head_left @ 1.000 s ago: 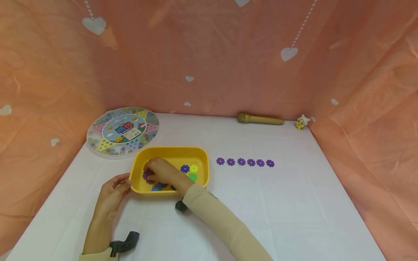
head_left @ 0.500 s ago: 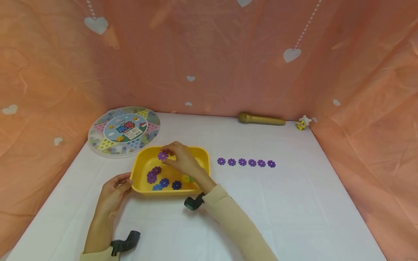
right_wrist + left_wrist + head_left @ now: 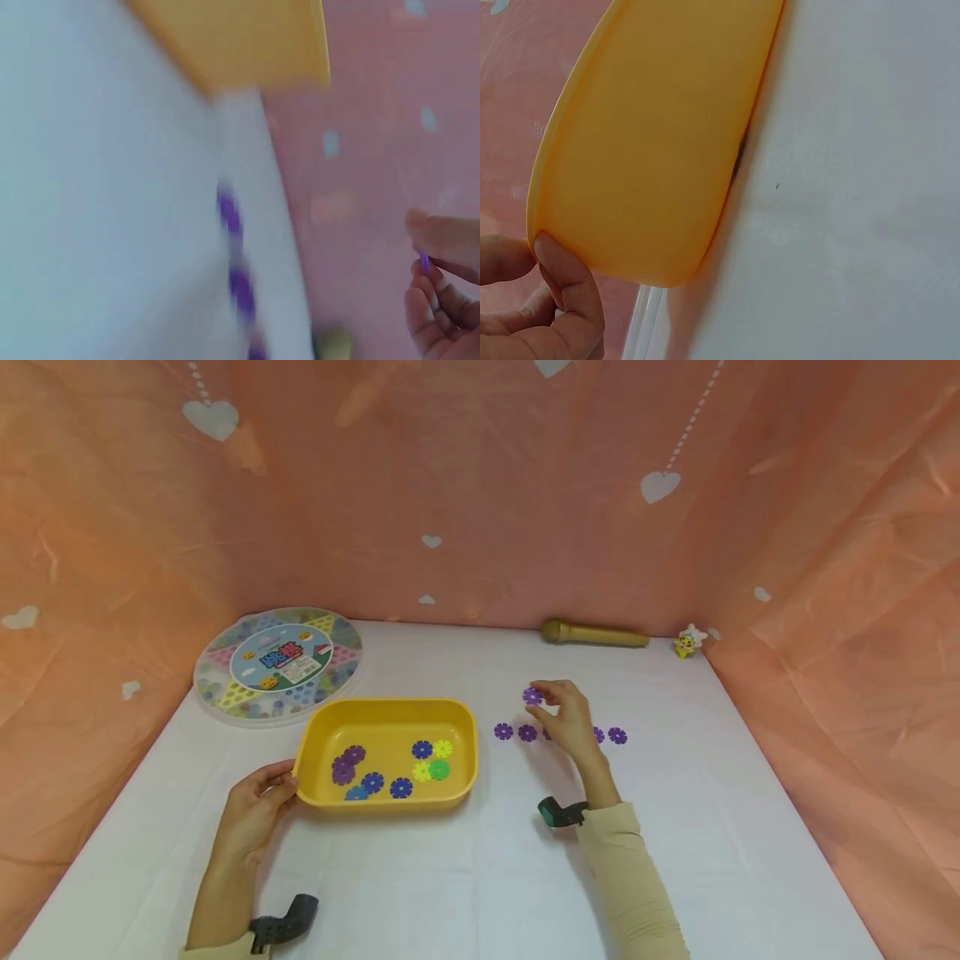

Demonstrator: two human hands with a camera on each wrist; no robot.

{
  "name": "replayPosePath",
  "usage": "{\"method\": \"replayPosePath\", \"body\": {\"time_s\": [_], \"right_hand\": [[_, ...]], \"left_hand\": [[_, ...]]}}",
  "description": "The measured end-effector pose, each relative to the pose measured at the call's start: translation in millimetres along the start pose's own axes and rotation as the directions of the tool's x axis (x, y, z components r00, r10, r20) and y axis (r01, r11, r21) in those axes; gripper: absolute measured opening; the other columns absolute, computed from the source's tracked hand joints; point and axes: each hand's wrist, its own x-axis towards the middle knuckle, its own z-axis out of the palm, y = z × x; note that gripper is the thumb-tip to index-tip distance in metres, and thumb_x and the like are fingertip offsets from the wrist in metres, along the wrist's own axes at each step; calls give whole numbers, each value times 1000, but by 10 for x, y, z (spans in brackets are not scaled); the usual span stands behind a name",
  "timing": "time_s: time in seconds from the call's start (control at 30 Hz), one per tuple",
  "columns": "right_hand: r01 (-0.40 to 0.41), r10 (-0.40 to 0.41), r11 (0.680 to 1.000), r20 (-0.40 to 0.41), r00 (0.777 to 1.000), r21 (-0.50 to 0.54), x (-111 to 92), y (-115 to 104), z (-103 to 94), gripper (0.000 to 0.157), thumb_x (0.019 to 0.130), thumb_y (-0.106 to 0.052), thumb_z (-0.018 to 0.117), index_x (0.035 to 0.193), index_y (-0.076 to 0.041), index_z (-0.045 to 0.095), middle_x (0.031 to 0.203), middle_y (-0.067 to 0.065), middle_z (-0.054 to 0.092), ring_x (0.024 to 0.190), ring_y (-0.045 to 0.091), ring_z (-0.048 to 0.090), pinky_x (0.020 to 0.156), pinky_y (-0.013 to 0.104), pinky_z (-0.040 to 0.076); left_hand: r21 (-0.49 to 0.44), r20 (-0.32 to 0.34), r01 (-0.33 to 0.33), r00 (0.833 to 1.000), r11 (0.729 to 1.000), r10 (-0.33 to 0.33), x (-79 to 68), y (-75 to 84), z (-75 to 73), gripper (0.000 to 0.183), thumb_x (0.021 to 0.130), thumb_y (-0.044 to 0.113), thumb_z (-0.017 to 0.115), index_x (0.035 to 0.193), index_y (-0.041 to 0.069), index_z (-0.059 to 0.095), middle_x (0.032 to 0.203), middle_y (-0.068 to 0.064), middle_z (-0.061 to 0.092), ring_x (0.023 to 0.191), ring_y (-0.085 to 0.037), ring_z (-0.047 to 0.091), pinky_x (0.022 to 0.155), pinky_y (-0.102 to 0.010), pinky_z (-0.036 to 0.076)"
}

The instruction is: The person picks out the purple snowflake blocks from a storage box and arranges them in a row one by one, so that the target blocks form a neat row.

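Between its thumb and fingers, my right hand (image 3: 566, 718) pinches a purple snowflake disc (image 3: 532, 696), raised above a row of several purple discs (image 3: 503, 732) on the white table. The hand covers part of that row. In the right wrist view the held disc (image 3: 424, 261) appears edge-on. My left hand (image 3: 255, 810) grips the left rim of a yellow tray (image 3: 386, 804), thumb outside, as the left wrist view also shows. Inside the tray lie purple discs (image 3: 343, 770), blue discs (image 3: 401, 787), yellow discs (image 3: 443, 749) and a green disc (image 3: 438, 769).
A round Chinese checkers box (image 3: 277, 664) lies behind the tray at the left. Along the back edge rest a gold microphone (image 3: 596, 633) and a small yellow-and-white figurine (image 3: 689, 641). Orange cloth with hearts (image 3: 480, 485) encloses the table's back and sides.
My right hand has picked a purple disc out of the tray and carried it right, over the row. The left hand keeps its grip on the tray's rim.
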Motion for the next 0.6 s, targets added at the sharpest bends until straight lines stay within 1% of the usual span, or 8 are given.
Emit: {"method": "replayPosePath", "body": {"time_s": [0.1, 0.2, 0.27, 0.33, 0.47, 0.53, 0.6], "right_hand": [[-74, 72, 996, -52, 996, -44, -113, 293, -255, 36, 77, 0, 72, 111, 7, 62, 98, 25, 58, 89, 37, 58, 82, 45, 51], [-161, 154, 984, -81, 985, -83, -251, 546, -499, 35, 80, -1, 70, 113, 8, 61, 101, 26, 57, 92, 38, 57, 82, 47, 50], [-223, 212, 969, -109, 971, -103, -349, 688, -632, 34, 81, -2, 68, 113, 8, 61, 103, 26, 56, 94, 39, 56, 82, 48, 49], [-291, 276, 948, -123, 953, -130, -444, 809, -743, 34, 83, -3, 67, 114, 7, 60, 106, 26, 55, 96, 38, 55, 83, 48, 48], [-400, 379, 898, -141, 915, -182, -578, 968, -882, 33, 85, -6, 64, 115, 7, 60, 110, 26, 53, 98, 38, 52, 84, 47, 44], [-435, 417, 879, -127, 900, -198, -617, 1014, -915, 33, 86, -7, 63, 116, 7, 59, 111, 26, 53, 99, 37, 50, 84, 47, 42], [-451, 436, 869, -116, 892, -203, -636, 1055, -928, 33, 87, -8, 62, 116, 7, 59, 110, 27, 53, 99, 37, 49, 85, 48, 41]], "left_hand": [[2, -2, 3, 1000, 1000, -3, 3, -6, -3, 41, 92, -1, 51, 130, -10, 39, 90, 6, 48, 76, -6, 51, 72, -16, 50], [5, 1, 0, 1000, 1000, 0, 11, -16, -9, 41, 92, -1, 51, 130, -10, 39, 89, 6, 49, 76, -6, 51, 72, -16, 50], [1, 5, -8, 1000, 1000, 8, 12, -24, -14, 40, 92, -1, 52, 129, -11, 40, 88, 6, 49, 75, -6, 51, 71, -16, 50], [-9, 11, -13, 1000, 1000, 13, 13, -26, -19, 39, 92, -1, 52, 128, -11, 40, 88, 6, 50, 74, -6, 52, 71, -16, 50], [-13, 14, -28, 1000, 1000, 28, 14, -36, -25, 39, 92, -1, 52, 128, -12, 40, 87, 7, 50, 74, -6, 53, 70, -16, 50], [-18, 14, -28, 999, 999, 29, 14, -43, -26, 40, 92, 0, 53, 128, -12, 40, 87, 7, 51, 74, -6, 53, 70, -16, 50], [-12, 13, -36, 999, 999, 36, 16, -55, -26, 40, 92, 0, 53, 128, -12, 40, 87, 7, 51, 74, -6, 52, 70, -17, 50]]}}
